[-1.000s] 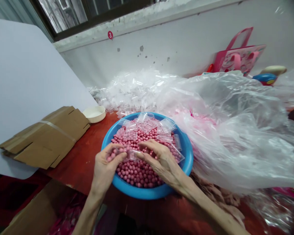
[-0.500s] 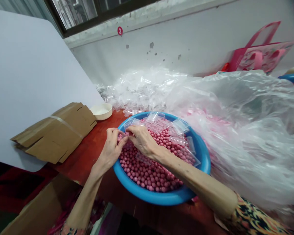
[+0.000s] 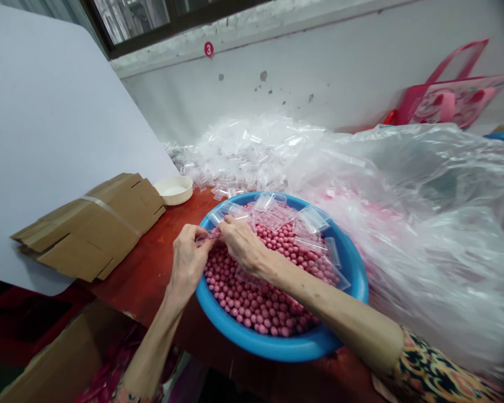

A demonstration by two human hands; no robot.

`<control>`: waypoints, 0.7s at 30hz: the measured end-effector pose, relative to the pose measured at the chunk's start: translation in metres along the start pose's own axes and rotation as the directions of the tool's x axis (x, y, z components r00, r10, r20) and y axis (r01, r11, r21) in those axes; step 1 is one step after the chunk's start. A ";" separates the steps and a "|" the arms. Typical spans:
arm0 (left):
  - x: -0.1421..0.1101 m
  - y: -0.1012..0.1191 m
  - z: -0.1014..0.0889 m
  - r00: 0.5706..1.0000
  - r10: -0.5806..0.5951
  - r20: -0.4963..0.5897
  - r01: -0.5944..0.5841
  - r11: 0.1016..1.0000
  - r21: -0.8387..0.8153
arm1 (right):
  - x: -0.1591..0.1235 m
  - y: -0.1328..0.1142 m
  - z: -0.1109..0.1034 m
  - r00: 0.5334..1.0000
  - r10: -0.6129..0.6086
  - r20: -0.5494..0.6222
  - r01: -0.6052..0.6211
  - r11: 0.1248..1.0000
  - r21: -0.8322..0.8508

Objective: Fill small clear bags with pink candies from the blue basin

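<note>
A blue basin (image 3: pixel 218 330) is filled with small round pink balls (image 3: pixel 260 310). Clear plastic tubes (image 3: pixel 312 219) lie scattered on top of them, mostly at the back and right. Over the basin's left rim, my left hand (image 3: pixel 189 254) is closed, thumb and fingers pinching what looks like a clear plastic tube, mostly hidden by the fingers. My right hand (image 3: pixel 244 244) is just beside it, above the balls, with its fingers bent down and pressed together. Whatever lies between those fingertips is hidden.
Behind the basin is a heap of clear tubes (image 3: pixel 252 148), with crumpled plastic sheeting (image 3: pixel 445 235) to the right. Flattened cardboard boxes (image 3: pixel 92 229) and a shallow white dish (image 3: pixel 174 190) are on the left of the red table (image 3: pixel 151 268). A pink bag (image 3: pixel 449 101) is against the wall.
My hands have drawn slightly apart, the left shifting a little left and down. The right fingertips now point down nearer the balls. The view has moved slightly.
</note>
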State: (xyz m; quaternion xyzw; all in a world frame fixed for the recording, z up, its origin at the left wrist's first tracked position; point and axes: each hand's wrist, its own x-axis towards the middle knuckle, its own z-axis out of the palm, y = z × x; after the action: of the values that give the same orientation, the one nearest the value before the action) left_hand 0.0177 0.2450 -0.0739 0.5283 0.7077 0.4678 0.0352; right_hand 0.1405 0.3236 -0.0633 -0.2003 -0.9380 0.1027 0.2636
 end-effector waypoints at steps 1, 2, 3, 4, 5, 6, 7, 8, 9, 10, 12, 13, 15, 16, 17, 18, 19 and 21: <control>-0.002 0.001 0.001 1.000 0.020 -0.009 -0.020 0.999 0.046 | -0.002 0.002 0.003 1.000 -0.021 0.011 0.021 1.000 0.000; -0.004 0.002 0.001 0.999 0.046 -0.017 -0.044 0.994 0.100 | -0.003 0.004 0.006 0.999 -0.038 0.021 0.038 0.999 0.001; -0.006 0.003 0.001 0.997 0.074 -0.024 -0.070 0.985 0.159 | -0.004 0.006 0.009 0.998 -0.052 0.028 0.052 0.999 0.004; -0.007 0.003 0.000 0.994 0.101 -0.028 -0.093 0.972 0.216 | -0.004 0.008 0.011 0.998 -0.063 0.031 0.063 0.998 0.007; -0.007 0.003 0.000 0.992 0.124 -0.027 -0.112 0.957 0.267 | -0.004 0.010 0.013 0.997 -0.070 0.029 0.070 0.997 0.010; -0.007 0.002 -0.001 0.990 0.143 -0.022 -0.129 0.943 0.307 | -0.003 0.013 0.015 0.997 -0.075 0.025 0.075 0.997 0.014; -0.007 0.001 -0.002 0.987 0.159 -0.014 -0.145 0.930 0.338 | -0.003 0.015 0.016 0.997 -0.078 0.020 0.078 0.997 0.017; -0.006 -0.001 -0.002 0.985 0.172 -0.005 -0.159 0.919 0.362 | -0.001 0.018 0.016 0.997 -0.079 0.016 0.079 0.997 0.020; -0.005 -0.003 -0.002 0.983 0.184 0.003 -0.171 0.909 0.381 | 0.000 0.020 0.017 0.997 -0.078 0.013 0.078 0.997 0.021; -0.005 -0.005 -0.002 0.981 0.194 0.011 -0.183 0.900 0.395 | 0.002 0.022 0.017 0.997 -0.074 0.012 0.074 0.997 0.022; -0.003 -0.008 -0.001 0.977 0.213 0.030 -0.207 0.891 0.405 | 0.005 0.024 0.019 0.998 -0.063 0.012 0.062 0.998 0.018; -0.003 -0.009 0.000 0.974 0.223 0.039 -0.219 0.890 0.401 | 0.007 0.024 0.020 0.998 -0.056 0.014 0.056 0.998 0.014; -0.002 -0.010 0.001 0.968 0.242 0.060 -0.246 0.893 0.377 | 0.010 0.022 0.023 0.999 -0.049 0.024 0.048 0.999 0.006; -0.002 -0.011 0.001 0.966 0.251 0.069 -0.258 0.896 0.362 | 0.011 0.020 0.024 0.998 -0.048 0.032 0.048 0.999 0.002; -0.002 -0.011 0.001 0.963 0.257 0.078 -0.268 0.899 0.346 | 0.012 0.018 0.024 0.998 -0.048 0.043 0.049 0.999 -0.003; -0.001 -0.011 0.000 0.961 0.262 0.085 -0.275 0.903 0.330 | 0.013 0.015 0.022 0.997 -0.051 0.059 0.051 0.999 -0.006; -0.001 -0.010 0.000 0.960 0.265 0.089 -0.280 0.907 0.316 | 0.015 0.013 0.019 0.995 -0.053 0.081 0.054 0.999 -0.008; -0.001 -0.010 -0.001 0.958 0.271 0.093 -0.286 0.912 0.295 | 0.021 0.009 0.006 0.989 -0.051 0.136 0.053 0.999 -0.011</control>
State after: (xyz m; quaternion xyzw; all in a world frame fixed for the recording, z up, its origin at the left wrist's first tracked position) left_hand 0.0105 0.2436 -0.0803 0.6344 0.6878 0.3395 -0.0961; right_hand 0.1239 0.3404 -0.0620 -0.1705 -0.9593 0.1023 0.2004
